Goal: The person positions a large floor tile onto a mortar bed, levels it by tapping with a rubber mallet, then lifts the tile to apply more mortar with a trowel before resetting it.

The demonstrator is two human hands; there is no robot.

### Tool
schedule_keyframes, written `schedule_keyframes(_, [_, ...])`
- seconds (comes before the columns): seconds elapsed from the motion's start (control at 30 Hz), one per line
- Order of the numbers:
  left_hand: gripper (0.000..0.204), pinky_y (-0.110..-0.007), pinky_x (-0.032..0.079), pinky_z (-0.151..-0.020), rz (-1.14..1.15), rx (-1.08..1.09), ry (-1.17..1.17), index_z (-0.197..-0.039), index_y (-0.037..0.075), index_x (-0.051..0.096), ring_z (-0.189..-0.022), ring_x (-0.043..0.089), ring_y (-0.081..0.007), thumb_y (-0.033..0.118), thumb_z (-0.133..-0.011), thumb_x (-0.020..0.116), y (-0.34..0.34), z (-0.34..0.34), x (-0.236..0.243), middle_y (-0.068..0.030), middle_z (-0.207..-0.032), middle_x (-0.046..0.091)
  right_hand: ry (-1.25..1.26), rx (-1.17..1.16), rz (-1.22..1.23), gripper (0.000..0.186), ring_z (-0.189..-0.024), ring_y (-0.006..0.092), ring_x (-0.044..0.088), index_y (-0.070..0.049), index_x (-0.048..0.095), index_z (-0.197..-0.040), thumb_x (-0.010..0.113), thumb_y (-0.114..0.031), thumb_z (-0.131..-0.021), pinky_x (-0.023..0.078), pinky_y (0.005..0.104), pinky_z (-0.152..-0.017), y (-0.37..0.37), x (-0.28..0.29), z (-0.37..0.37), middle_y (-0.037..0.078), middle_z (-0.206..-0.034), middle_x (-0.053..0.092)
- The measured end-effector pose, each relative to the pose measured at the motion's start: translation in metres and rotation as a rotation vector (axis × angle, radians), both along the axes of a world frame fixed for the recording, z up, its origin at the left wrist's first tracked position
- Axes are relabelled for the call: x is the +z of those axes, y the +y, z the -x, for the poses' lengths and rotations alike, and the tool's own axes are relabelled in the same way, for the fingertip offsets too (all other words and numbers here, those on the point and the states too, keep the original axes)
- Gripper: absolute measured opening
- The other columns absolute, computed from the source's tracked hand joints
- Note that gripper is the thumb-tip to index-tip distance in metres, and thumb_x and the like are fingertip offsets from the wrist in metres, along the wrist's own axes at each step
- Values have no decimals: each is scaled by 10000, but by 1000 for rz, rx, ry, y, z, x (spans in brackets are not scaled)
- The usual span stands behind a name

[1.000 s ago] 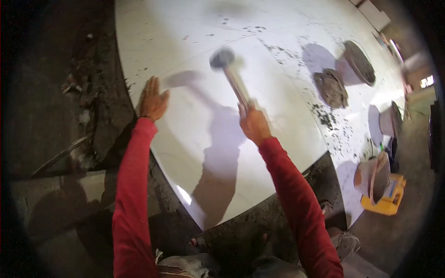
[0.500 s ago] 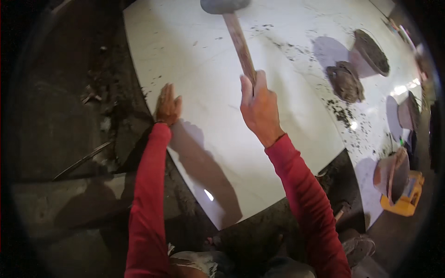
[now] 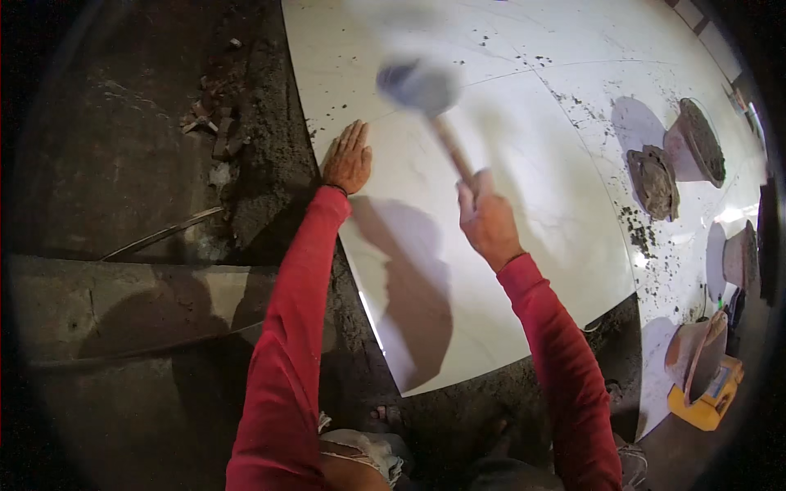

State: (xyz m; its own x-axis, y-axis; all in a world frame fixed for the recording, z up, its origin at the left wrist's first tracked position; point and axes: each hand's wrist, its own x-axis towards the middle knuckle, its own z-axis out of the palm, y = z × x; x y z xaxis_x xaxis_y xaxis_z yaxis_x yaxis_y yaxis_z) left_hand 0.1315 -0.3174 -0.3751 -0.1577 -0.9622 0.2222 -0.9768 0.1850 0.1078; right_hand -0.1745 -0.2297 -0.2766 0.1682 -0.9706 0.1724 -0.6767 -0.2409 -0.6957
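Note:
My right hand (image 3: 488, 218) grips the wooden handle of a mallet (image 3: 426, 90) whose grey head is blurred with motion above a large white floor tile (image 3: 491, 270). My left hand (image 3: 348, 157) lies flat, fingers together, on the tile's left edge, next to the bare mortar bed. Both arms wear red sleeves. The tile sits beside other white tiles (image 3: 573, 49) laid further away.
Dark mortar and rubble (image 3: 221, 139) lie left of the tile. A thin rod (image 3: 160, 236) rests on the grey ground. Mortar pans (image 3: 696, 139) and a lump of mortar (image 3: 652, 182) sit on the tiles at right. A yellow tool (image 3: 708, 393) and a bucket stand lower right.
The mallet was raised high half a second ago and has now swung down toward the tile. My left hand stays flat on the tile's edge.

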Motion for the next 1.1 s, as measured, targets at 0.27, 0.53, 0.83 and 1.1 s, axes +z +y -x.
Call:
schedule_keyframes(0.27, [544,-461,172,-1175,-71,98,-99,-1523,109,187,-1458,162,-306,292,-1022,290,21,-21,-6,-102,-1587,172,-140,19,16,304,-541,456,583,-43,433,-1013,496,-338,-977,467,546,-504,31,55,-3,235,-603,595])
schedule_keyframes(0.53, [570,-510,175,-1161,-105,188,-158,-1531,180,180,-1447,162,-366,386,-1013,298,21,-20,3,-112,-1585,172,132,58,-165,297,-513,406,592,-44,431,-990,539,-319,-961,483,479,-466,56,17,40,185,-580,592])
schedule_keyframes(0.83, [706,-590,135,-1136,-177,331,-67,-1529,133,170,-1429,127,-462,548,-979,327,66,88,12,-251,-1557,140,186,-218,-184,314,-537,436,593,-29,435,-973,499,-337,-975,476,527,-498,70,-19,127,201,-554,577])
schedule_keyframes(1.1, [693,-564,150,-1142,-99,148,-114,-1518,82,201,-1444,124,-412,457,-979,423,134,103,18,-180,-1570,167,77,-311,-177,316,-545,418,608,-30,442,-958,519,-336,-967,485,517,-496,100,-23,144,219,-594,592])
